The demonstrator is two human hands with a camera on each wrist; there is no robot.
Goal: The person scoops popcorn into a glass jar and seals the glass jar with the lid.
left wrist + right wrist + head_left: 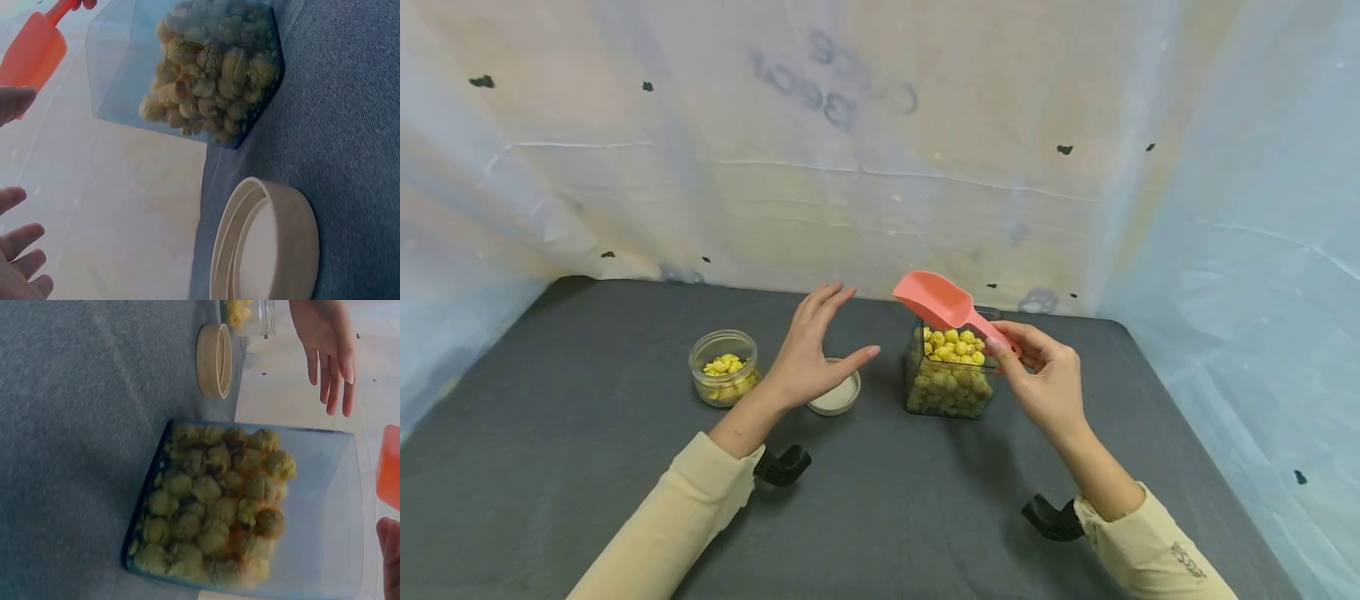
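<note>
My right hand [1041,371] pinches the handle of a pink scoop [936,298], holding it over a clear square container [917,387] of yellow popcorn [953,346]. In the head view the scoop's bowl points to the left and no popcorn shows in it. My left hand [808,354], its fingers spread and nothing in them, hovers above a cream round lid [837,398] on the table. To the left of that hand stands an uncapped round jar [722,342], partly filled with yellow popcorn pieces. In the left wrist view the lid [294,244] lies with its hollow side up.
A dark grey cloth covers the table [880,517]. Pale plastic sheeting [850,208] hangs behind it and along both sides. Each wrist carries a black mount [782,465], which sticks out low over the table.
</note>
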